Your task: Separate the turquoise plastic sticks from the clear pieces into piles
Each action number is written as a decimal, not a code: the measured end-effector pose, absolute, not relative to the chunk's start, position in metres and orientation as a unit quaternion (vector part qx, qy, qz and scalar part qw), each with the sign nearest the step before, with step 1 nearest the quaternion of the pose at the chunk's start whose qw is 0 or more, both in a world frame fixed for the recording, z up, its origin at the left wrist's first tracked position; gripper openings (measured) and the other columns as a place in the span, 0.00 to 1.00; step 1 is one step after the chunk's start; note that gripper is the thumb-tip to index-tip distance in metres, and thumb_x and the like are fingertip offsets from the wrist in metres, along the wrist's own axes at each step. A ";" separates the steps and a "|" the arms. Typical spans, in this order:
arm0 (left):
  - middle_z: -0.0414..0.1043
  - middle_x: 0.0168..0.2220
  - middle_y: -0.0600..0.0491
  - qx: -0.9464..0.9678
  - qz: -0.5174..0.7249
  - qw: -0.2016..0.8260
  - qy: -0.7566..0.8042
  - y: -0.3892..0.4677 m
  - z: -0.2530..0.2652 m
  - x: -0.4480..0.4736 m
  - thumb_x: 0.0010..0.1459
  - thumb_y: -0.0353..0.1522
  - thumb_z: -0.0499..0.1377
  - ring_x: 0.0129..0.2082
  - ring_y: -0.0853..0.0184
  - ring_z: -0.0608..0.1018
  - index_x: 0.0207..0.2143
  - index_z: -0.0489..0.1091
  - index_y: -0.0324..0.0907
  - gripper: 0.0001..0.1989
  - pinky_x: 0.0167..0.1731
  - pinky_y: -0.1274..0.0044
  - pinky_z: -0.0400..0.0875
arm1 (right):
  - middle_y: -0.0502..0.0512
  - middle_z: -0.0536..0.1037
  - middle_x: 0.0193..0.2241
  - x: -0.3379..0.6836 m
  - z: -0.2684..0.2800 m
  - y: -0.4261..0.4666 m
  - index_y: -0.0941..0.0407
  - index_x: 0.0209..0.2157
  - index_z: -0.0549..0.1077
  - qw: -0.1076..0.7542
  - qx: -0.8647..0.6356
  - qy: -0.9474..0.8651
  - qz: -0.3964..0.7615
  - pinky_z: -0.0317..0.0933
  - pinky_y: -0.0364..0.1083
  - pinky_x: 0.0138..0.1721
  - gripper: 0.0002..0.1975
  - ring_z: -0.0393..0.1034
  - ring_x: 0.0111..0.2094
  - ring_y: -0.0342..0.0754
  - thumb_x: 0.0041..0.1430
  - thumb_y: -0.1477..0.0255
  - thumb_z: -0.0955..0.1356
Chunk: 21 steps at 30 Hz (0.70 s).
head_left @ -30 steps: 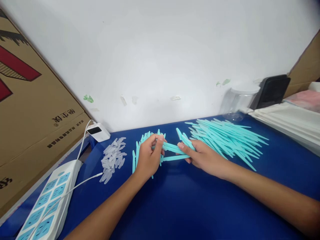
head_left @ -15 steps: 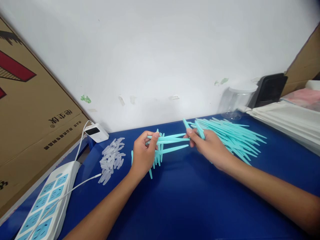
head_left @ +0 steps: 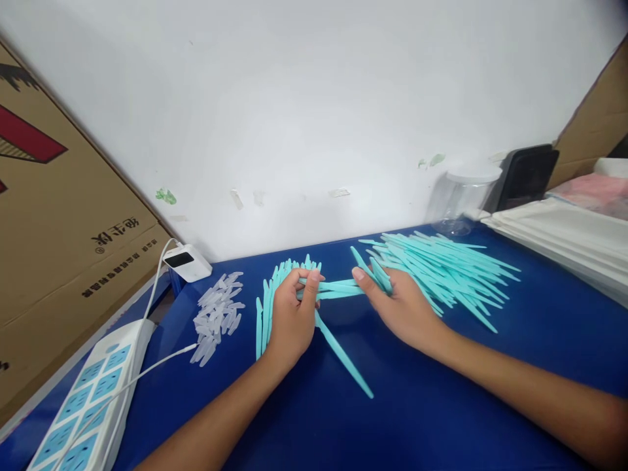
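Observation:
My left hand (head_left: 293, 314) is closed, thumb over fingers, on slim teal plastic sticks (head_left: 338, 288) with tapered ends. These stretch across to my right hand (head_left: 407, 307), whose fingers touch or grip their other ends. My right hand also pinches a few teal sticks (head_left: 381, 275) that point up and leftward. Another teal stick (head_left: 345, 356) slants down to the right from beneath my left hand; I cannot tell whether it is held or lies loose. Side by side behind my left hand lies a row of teal sticks (head_left: 267, 307), partly hidden.
A big heap of teal sticks (head_left: 451, 268) lies right of my hands on the blue table (head_left: 417, 412). Small translucent pieces (head_left: 218, 314) are piled at left, near a power strip (head_left: 93, 399) and white device (head_left: 189, 261). A clear jar (head_left: 464, 199) stands against the wall.
Both hands have come slightly lower and my left hand has shifted right. One teal stick that pointed level from my left hand now slants down to the right. More of the row behind shows.

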<state>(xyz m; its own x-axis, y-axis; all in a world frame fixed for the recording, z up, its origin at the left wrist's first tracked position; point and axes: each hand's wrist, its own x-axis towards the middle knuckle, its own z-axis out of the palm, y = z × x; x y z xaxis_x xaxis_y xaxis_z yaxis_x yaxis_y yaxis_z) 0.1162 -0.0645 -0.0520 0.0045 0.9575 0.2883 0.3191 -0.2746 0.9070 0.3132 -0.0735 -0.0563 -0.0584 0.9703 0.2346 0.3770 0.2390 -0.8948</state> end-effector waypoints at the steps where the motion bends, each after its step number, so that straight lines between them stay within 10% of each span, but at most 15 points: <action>1: 0.68 0.24 0.56 0.635 0.487 0.327 0.503 -0.065 -0.052 0.117 0.69 0.49 0.58 0.23 0.69 0.71 0.38 0.74 0.42 0.20 0.23 0.79 0.64 | 0.48 0.61 0.22 0.313 -0.057 -0.073 0.53 0.24 0.59 0.441 -0.521 -0.651 0.332 0.50 0.46 0.29 0.29 0.54 0.26 0.46 0.68 0.44 0.63; 12: 0.65 0.24 0.57 0.633 0.477 0.358 0.493 -0.070 -0.056 0.117 0.70 0.49 0.56 0.22 0.71 0.68 0.40 0.73 0.42 0.19 0.24 0.79 0.63 | 0.51 0.68 0.21 0.311 -0.058 -0.076 0.54 0.28 0.75 0.413 -0.508 -0.679 0.333 0.55 0.47 0.31 0.29 0.62 0.25 0.49 0.69 0.45 0.62; 21: 0.60 0.23 0.59 0.692 0.446 0.326 0.465 -0.062 -0.054 0.109 0.72 0.46 0.54 0.22 0.71 0.62 0.38 0.71 0.43 0.18 0.24 0.78 0.57 | 0.51 0.68 0.22 0.333 -0.037 -0.066 0.54 0.23 0.63 0.297 -0.457 -0.818 0.183 0.49 0.47 0.31 0.26 0.61 0.25 0.47 0.73 0.56 0.63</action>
<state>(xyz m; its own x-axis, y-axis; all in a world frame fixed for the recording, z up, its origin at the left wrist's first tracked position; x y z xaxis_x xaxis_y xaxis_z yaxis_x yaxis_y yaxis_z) 0.1092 -0.0616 -0.0535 0.1694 0.9344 0.3134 0.3533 -0.3544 0.8658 0.3330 -0.0657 -0.0369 -0.4059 0.8566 0.3185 0.6401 0.5152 -0.5699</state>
